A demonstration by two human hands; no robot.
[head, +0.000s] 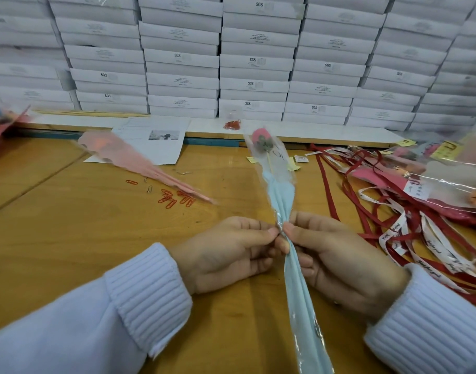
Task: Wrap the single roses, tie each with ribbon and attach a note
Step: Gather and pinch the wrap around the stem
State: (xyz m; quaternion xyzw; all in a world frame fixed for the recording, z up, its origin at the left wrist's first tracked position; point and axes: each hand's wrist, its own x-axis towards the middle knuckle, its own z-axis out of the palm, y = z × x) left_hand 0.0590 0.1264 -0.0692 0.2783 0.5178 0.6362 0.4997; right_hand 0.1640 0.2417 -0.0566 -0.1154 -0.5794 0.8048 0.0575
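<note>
A single pink rose (pixel 260 137) stands in a clear-and-light-blue wrap (pixel 281 195) held upright over the wooden table (pixel 69 225). My right hand (pixel 336 257) grips the gathered blue wrap at its narrow middle. My left hand (pixel 231 252) pinches a small metal clip or wire at that same spot; it is too small to identify. A wrapped rose in pink paper (pixel 139 163) lies to the left. Red and white printed ribbons (pixel 393 228) lie tangled at the right, beside wrapped roses with notes (pixel 447 184).
Red paper clips (pixel 174 199) are scattered on the table ahead of my left hand. A printed sheet (pixel 155 141) lies at the back. A small cup of clips (pixel 232 120) stands before a wall of stacked white boxes (pixel 253 63).
</note>
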